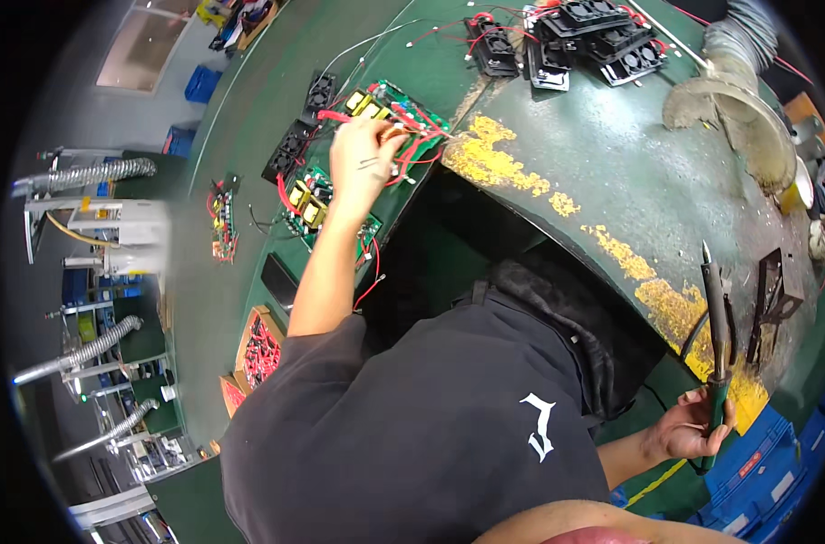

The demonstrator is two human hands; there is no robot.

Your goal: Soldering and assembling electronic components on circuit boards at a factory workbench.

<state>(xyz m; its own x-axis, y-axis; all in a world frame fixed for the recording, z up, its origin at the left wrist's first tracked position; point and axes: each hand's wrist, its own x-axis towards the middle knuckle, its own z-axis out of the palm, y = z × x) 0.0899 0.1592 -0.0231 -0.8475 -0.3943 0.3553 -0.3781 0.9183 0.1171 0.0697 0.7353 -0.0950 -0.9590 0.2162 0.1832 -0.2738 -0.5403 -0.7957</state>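
Note:
My left hand [363, 163] reaches over a green circuit board [390, 91] with yellow-wrapped transformers and red wires. Its fingers are closed in a pinch beside a copper-coloured part and the wires; what lies between the fingertips is hidden. Close to the wrist sits a second circuit board [311, 204] of the same kind, joined to a black fan unit [290, 150]. At the lower right, my right hand [693, 426] is wrapped round the green handle of a soldering iron [717, 317], whose tip points up, away from me.
Black fan units [603, 41] with red wires are piled at the far side. A fume duct hood [734, 118] stands at the far right, near a metal iron stand [775, 295]. A cardboard box [258, 354] of red parts and another board [222, 218] lie left.

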